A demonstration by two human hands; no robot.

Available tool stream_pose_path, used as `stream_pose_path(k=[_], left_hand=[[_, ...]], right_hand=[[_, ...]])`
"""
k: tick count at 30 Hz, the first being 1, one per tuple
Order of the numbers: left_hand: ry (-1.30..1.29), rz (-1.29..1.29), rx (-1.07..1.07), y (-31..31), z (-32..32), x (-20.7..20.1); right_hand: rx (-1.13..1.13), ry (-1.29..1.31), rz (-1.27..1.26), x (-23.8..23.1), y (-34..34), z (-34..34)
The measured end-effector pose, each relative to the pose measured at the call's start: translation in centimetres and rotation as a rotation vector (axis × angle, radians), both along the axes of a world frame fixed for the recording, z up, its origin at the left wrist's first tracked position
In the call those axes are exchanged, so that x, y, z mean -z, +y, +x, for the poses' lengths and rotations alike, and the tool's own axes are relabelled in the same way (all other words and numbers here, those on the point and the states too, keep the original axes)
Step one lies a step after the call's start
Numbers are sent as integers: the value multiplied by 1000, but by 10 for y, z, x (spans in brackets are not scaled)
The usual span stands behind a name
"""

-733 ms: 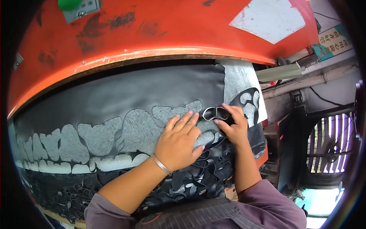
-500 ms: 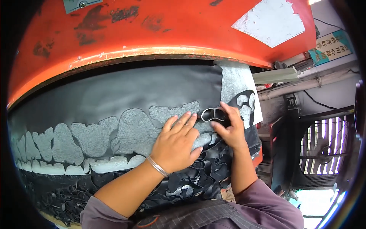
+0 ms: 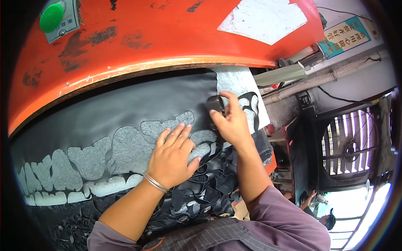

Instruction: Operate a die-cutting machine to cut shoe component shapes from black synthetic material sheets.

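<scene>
A black leather-like sheet (image 3: 176, 94) lies on a grey scuffed surface showing through shaped cut-outs (image 3: 130, 144). My left hand (image 3: 173, 152), with a silver bracelet at the wrist, rests on it with fingers stretched out beside a cut-out. Between thumb and fingers, my right hand (image 3: 232, 121) grips a dark cutting die (image 3: 214, 105) near the sheet's right end. The die is tilted on its side, its far part hidden by my fingers. Right of that hand, a thin black remnant (image 3: 251, 100) with holes lies on the pale board (image 3: 234, 79).
The big orange-red press head (image 3: 138, 39), bearing a green knob (image 3: 52, 17), overhangs the far side. Tangled black scraps (image 3: 192, 188) pile along the near edge. A large fan (image 3: 351, 142) stands at right, and another person (image 3: 327, 219) shows far off at lower right.
My right hand has moved the die away from my left hand, toward the press, and tipped it from flat onto its side. The view has swung right; my left hand stays spread on the sheet.
</scene>
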State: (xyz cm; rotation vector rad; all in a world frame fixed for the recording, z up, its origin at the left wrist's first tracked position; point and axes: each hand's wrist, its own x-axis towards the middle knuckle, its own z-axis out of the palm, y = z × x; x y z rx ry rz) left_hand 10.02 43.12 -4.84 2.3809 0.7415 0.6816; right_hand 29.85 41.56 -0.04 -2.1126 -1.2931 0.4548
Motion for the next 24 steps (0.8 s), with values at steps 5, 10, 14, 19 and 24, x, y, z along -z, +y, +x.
stream_pose_path(k=[5,10,14,19,24], left_hand=[[-20,-16,11,1,4,-1],[-22,-9,11,1,5,-2],[8,-18,12,3,1,1],[4,-16,10,4,6,-3],[52,-27,37,6,3,-7]], right_hand=[[-4,-255,-198,5,25,1],[26,-98,-192,12,24,6],[122,258,-371,-10,5,11],[-502,-180,74,16,-8,44],[-372,-170,145,26,-20,32]])
